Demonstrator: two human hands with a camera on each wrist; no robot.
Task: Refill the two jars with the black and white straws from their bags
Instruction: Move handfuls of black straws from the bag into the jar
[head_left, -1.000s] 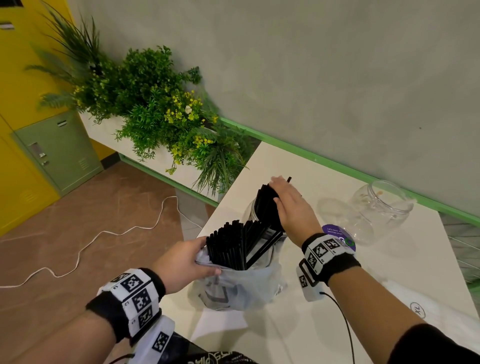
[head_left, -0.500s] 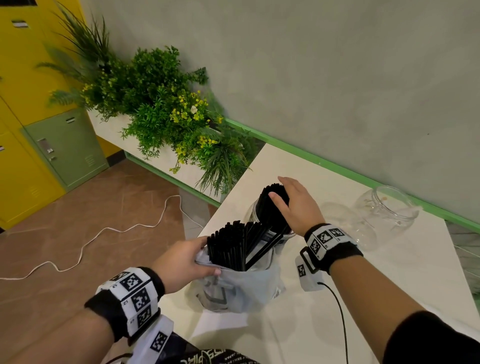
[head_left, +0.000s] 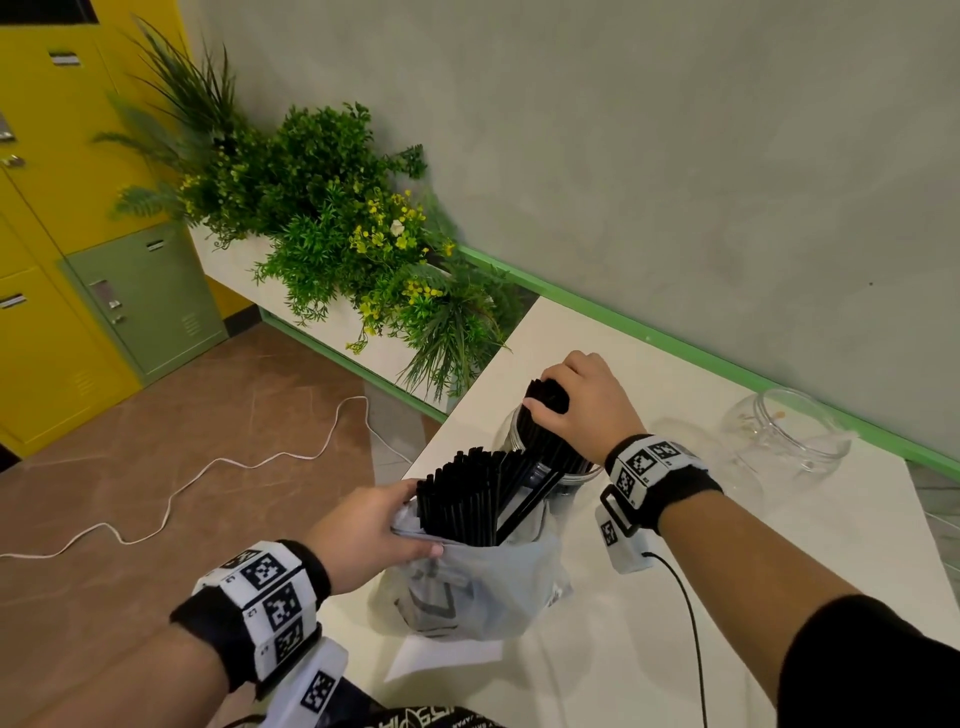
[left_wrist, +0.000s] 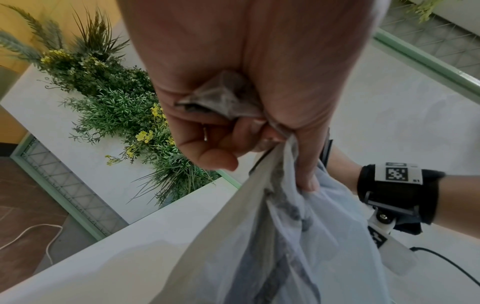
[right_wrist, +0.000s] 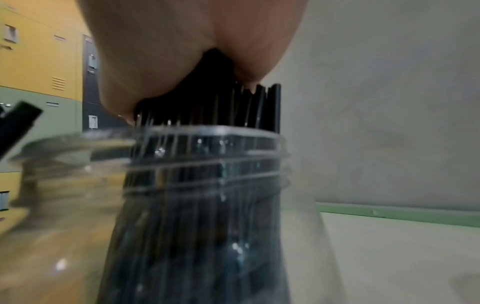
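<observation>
Straws (head_left: 545, 431) of the black kind are clamped in the curled fingers of the right hand (head_left: 582, 405), whose grip closes round their top ends. Below that grip the bundle runs steeply down into the clear jar (right_wrist: 207, 185), its long axis near upright and leaning a little toward the person; this hold is judged to steady the bundle while it is seated. The left hand (head_left: 363, 535) is closed on the gathered rim of the plastic bag (head_left: 467, 587), pinched between thumb and fingers, probably so the mouth is kept open. Just past that grip, the remaining straws (head_left: 467, 499) stand upright in the bag. A second jar (head_left: 784, 431), well apart from either grip, is seen lying on its side on the table (head_left: 675, 623).
</observation>
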